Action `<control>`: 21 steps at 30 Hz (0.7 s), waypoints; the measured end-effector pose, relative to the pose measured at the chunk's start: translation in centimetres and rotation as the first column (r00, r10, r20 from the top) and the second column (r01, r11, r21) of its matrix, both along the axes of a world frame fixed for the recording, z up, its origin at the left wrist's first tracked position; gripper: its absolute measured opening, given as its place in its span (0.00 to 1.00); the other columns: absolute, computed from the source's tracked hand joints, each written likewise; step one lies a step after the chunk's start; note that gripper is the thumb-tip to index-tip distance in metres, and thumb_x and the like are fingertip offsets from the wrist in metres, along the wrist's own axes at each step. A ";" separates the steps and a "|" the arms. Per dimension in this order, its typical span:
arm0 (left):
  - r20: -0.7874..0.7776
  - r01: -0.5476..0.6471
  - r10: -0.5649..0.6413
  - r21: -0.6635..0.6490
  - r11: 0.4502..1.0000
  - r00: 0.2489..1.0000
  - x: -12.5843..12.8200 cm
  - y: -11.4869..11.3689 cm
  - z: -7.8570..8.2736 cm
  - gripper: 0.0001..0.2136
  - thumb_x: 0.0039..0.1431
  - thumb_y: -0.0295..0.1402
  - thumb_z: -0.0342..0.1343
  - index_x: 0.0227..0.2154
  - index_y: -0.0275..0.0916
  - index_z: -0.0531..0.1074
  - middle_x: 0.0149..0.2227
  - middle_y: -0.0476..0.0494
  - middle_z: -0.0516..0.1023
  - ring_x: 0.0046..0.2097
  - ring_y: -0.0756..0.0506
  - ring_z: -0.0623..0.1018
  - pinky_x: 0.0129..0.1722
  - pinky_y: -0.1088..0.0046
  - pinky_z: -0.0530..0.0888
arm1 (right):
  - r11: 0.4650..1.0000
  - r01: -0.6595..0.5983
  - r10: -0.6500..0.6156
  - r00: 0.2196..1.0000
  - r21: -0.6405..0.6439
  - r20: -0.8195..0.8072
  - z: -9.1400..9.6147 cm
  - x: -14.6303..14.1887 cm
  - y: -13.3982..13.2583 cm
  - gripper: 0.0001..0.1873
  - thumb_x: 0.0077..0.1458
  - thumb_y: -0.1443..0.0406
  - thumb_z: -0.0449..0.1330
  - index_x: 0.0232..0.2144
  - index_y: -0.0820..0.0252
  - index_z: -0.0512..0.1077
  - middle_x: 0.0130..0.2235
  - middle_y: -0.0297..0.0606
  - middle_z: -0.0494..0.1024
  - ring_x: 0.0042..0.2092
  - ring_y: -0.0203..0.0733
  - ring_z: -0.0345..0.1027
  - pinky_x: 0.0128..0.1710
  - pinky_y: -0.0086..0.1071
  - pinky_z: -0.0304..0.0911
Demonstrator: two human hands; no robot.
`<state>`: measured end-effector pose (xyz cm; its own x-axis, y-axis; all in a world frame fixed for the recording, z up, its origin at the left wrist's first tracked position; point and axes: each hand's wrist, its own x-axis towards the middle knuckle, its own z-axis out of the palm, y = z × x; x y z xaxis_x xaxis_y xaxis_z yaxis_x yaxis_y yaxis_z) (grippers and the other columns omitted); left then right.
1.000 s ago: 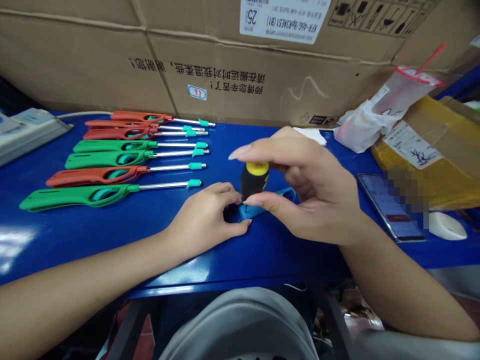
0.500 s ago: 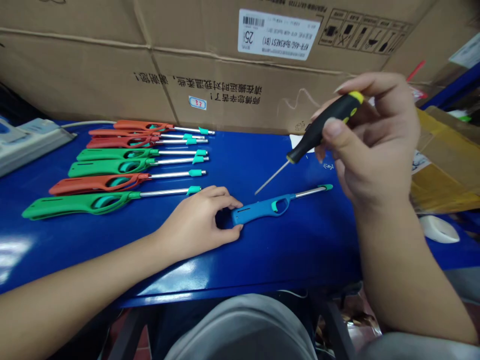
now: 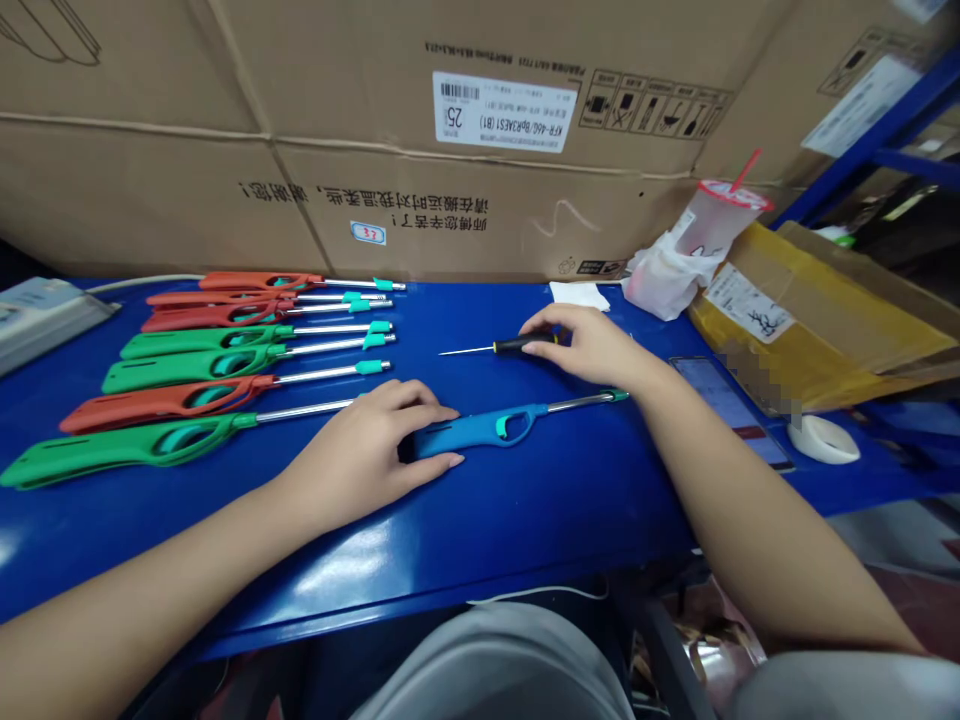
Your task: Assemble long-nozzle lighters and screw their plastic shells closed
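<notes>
Head view. Left hand (image 3: 382,435): forearm enters from the lower left, palm down, fingers bent. Thumb on the near side, index finger on the far side; the gap between them is filled by the handle end of a blue lighter (image 3: 476,431). That lighter lies on the blue table (image 3: 480,545), extending rightward from the left fingertips, its metal nozzle ending just beside the right forearm.

Right hand (image 3: 589,345): forearm angled up and leftward from the lower right, hand turned so the fingers point left. Thumb and fingers narrowed around the black handle of a screwdriver (image 3: 510,346); its shaft projects left of the fingertips, nearly level, beyond the blue lighter. Contact between screwdriver and table cannot be judged surely from this angle.

Left of the left fingers: 7 lighters (image 3: 195,345) in a row, 4 orange and 3 green, nozzles rightward; the nearest green one's tip is hidden by the hand. Beyond the right fingers: white paper (image 3: 580,296). Right of the right forearm: phone (image 3: 724,405).
</notes>
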<state>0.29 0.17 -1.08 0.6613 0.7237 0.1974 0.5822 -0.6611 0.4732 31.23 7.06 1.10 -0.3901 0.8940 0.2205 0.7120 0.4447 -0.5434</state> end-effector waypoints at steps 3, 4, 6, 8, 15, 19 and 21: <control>0.050 0.003 -0.002 -0.024 1.000 0.999 0.1 0.1 -0.3 0.18 0.68 0.47 0.59 0.52 0.42 0.80 0.50 0.39 0.80 0.50 0.38 0.79 0.53 0.58 0.77 | 0.997 -0.072 0.071 0.995 0.006 0.072 -0.3 0.2 0.2 0.08 0.59 0.64 0.65 0.41 0.57 0.81 0.44 0.43 0.83 0.45 0.48 0.76 0.50 0.43 0.70; 0.055 0.006 -0.004 -0.025 1.000 0.998 0.1 0.1 -0.2 0.17 0.69 0.46 0.58 0.52 0.41 0.79 0.50 0.39 0.80 0.51 0.38 0.79 0.54 0.58 0.77 | 0.997 -0.075 0.074 0.994 0.010 0.076 -0.2 0.4 0.1 0.09 0.59 0.64 0.65 0.42 0.57 0.81 0.45 0.43 0.82 0.46 0.48 0.75 0.50 0.43 0.70; 0.064 0.010 -0.008 -0.034 0.999 0.998 0.0 0.0 0.2 0.17 0.71 0.45 0.55 0.53 0.40 0.77 0.51 0.38 0.80 0.51 0.37 0.79 0.54 0.59 0.76 | 0.998 -0.057 0.054 0.995 0.036 0.081 0.4 0.9 0.0 0.13 0.60 0.61 0.65 0.46 0.58 0.79 0.48 0.45 0.80 0.47 0.48 0.74 0.51 0.43 0.69; 0.096 0.001 0.006 -0.067 0.998 0.995 -0.1 0.1 0.6 0.17 0.73 0.45 0.52 0.54 0.41 0.75 0.51 0.39 0.81 0.49 0.39 0.80 0.51 0.63 0.76 | 0.998 0.003 -0.008 0.996 0.063 0.086 1.4 1.6 -0.4 0.16 0.62 0.56 0.63 0.48 0.59 0.78 0.47 0.46 0.79 0.45 0.48 0.73 0.49 0.42 0.69; 0.350 -0.213 0.324 -0.320 0.923 0.879 -0.4 1.0 1.4 0.20 0.67 0.52 0.57 0.49 0.42 0.79 0.32 0.46 0.81 0.31 0.46 0.77 0.30 0.74 0.69 | 0.971 0.232 -0.224 0.966 -0.050 0.133 4.2 4.3 -1.0 0.35 0.70 0.42 0.42 0.32 0.57 0.77 0.37 0.45 0.80 0.40 0.50 0.73 0.47 0.44 0.66; 0.521 -0.218 0.535 -0.549 0.807 0.665 0.1 1.3 2.1 0.21 0.59 0.51 0.64 0.41 0.37 0.80 0.23 0.49 0.73 0.24 0.50 0.68 0.24 0.76 0.64 | 0.936 0.184 -0.156 0.981 -0.300 0.115 4.2 4.7 -1.0 0.38 0.67 0.37 0.42 0.34 0.57 0.79 0.34 0.43 0.83 0.30 0.44 0.71 0.36 0.41 0.66; 0.572 -0.158 0.591 -0.629 0.761 0.569 0.4 1.3 2.4 0.19 0.58 0.50 0.64 0.37 0.37 0.78 0.22 0.50 0.71 0.23 0.51 0.66 0.22 0.77 0.61 | 0.930 0.104 -0.077 0.993 -0.352 0.088 4.4 4.3 -1.3 0.35 0.66 0.37 0.47 0.34 0.57 0.78 0.33 0.41 0.83 0.29 0.43 0.71 0.33 0.38 0.66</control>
<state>0.68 1.44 1.33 0.1030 0.9943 0.0271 0.0536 -0.0328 0.9980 35.50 5.73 5.53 -0.3067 0.9409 -0.1436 0.7831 0.1636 -0.6000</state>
